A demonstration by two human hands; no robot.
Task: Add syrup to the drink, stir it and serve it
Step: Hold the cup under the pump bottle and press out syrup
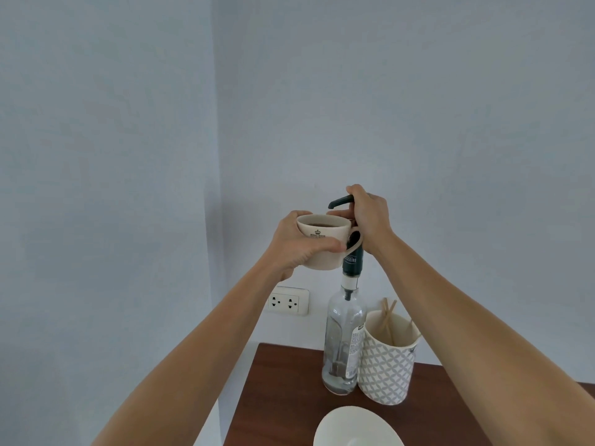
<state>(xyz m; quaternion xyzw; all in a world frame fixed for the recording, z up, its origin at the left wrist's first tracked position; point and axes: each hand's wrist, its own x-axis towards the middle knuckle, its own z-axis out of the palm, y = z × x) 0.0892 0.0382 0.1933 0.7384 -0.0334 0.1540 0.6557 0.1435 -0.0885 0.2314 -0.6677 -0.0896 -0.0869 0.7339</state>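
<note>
My left hand (299,243) holds a cream cup (322,243) with a dark drink in it, lifted in the air just under the black spout of the pump (341,201). My right hand (367,217) is wrapped around the pump head on top of a clear glass syrup bottle (343,342). The bottle stands on the dark wooden table (289,397) and holds only a little liquid at its bottom. The cup's handle points right, toward the pump's dark collar.
A patterned white-and-grey holder (386,365) with wooden stir sticks (388,313) stands right of the bottle. A white saucer (357,428) lies at the table's near edge. A wall socket (288,300) sits on the wall behind, left of the bottle.
</note>
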